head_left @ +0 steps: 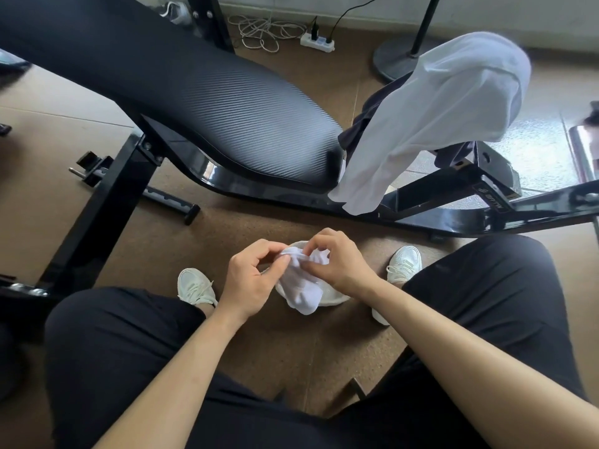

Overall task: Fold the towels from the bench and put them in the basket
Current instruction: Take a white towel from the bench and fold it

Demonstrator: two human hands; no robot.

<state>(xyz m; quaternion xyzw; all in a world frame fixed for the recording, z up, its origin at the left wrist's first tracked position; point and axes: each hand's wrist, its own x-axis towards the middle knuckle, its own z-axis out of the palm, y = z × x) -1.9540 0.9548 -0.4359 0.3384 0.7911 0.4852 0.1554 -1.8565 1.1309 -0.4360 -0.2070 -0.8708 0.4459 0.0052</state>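
a person sits with knees apart, looking down at both hands held between the legs above a brown floor (155,241). the left hand (249,280) and the right hand (340,264) are both closed in a pinch on a small white cloth (303,286), each gripping its bunched top edge with fingertips close together, while the rest of the cloth hangs down loose and crumpled below them. right behind and under the cloth sits a pale round basket (334,298), mostly hidden by the cloth and the right hand, so only parts of its rim show; whether the cloth touches it cannot be told.

white sneakers show on either side of the hands, the left shoe (194,286) near the left knee and the right shoe (403,264) beside the right forearm. the legs wear black trousers (492,303).

ahead stands a black padded bench (210,102) with a ribbed surface, tilted on a glossy black metal frame (421,215). a larger white towel (431,115) is draped over the raised end of the frame to the right of the pad, hanging down almost to the lower bar, with a dark cloth (366,124) showing beneath it.

farther back on the floor lie a white power strip (317,42) with black plugs in it, a loose coil of white cable (262,34) just beside it, and the round base of a stand (393,61).
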